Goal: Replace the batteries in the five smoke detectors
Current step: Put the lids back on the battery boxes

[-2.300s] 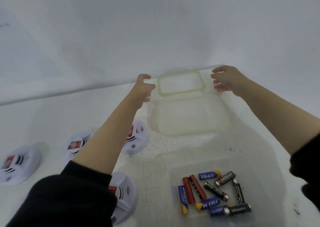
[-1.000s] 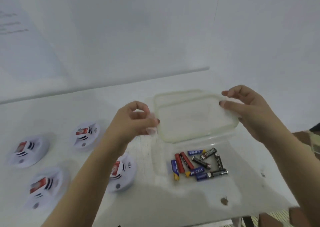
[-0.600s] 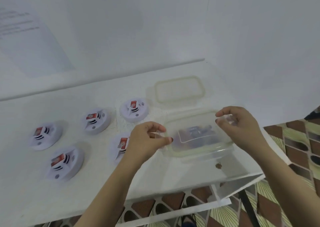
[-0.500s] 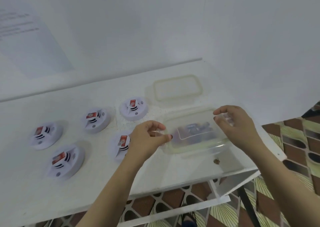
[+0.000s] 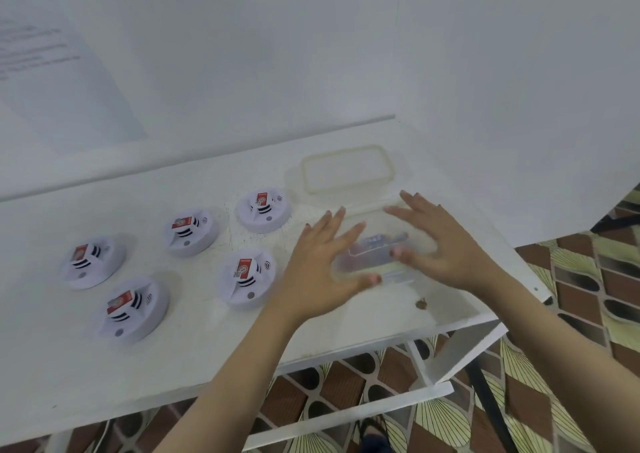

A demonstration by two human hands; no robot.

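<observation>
Several white round smoke detectors with red labels lie on the white table, among them one at the far right, one in the middle and one nearest me. A clear plastic box with batteries showing dimly through its lid stands to their right. My left hand lies flat on the box's left end with fingers spread. My right hand lies flat on its right end, fingers straight too. Both hands blur slightly.
A second clear, shallow plastic box or lid sits behind the battery box near the wall. A small brown speck lies near the table's front right edge. A printed sheet hangs on the wall at left. Patterned floor shows beyond the edge.
Both hands carried the clear lid from the back of the table down onto the battery box, pinching its ends. Now the pinch is gone and the fingers lie flat on the lid.
</observation>
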